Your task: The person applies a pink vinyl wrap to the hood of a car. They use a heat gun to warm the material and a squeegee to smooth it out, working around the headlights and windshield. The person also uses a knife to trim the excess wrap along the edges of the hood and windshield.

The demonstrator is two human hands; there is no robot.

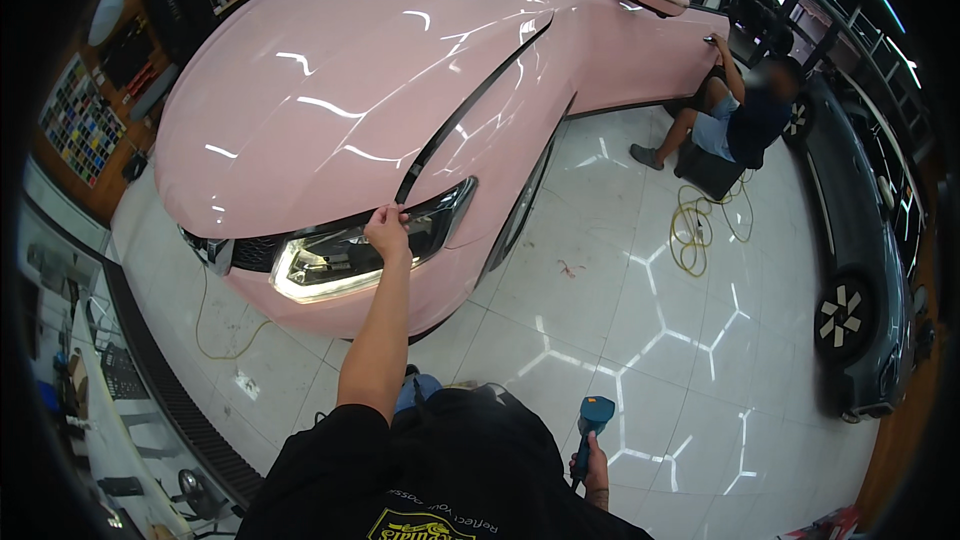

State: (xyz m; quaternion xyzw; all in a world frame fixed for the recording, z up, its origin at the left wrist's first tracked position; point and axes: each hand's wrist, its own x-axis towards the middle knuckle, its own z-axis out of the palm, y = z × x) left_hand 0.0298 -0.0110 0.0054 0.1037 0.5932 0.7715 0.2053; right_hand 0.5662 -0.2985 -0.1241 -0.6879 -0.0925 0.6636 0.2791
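A pink car (pixel 370 90) stands before me, its headlight (pixel 345 262) lit along the lower edge. My left hand (pixel 388 230) reaches out to the top of that headlight, where the hood's front corner meets a dark gap (pixel 470 105) beside the fender. Its thumb and fingers are pinched together there; what they hold, if anything, is too small to make out. Down by my right side, my right hand (pixel 594 462) grips the handle of a teal heat gun (pixel 597 409), held apart from the car.
To the right, another person (pixel 757 118) sits on a low black box (pixel 708 170), one hand at the open pink door (pixel 640 55). A yellow hose (pixel 690 240) lies coiled on the tiled floor (pixel 560 340). A dark grey car (pixel 850 240) stands far right. Colour swatches (pixel 80 120) hang left.
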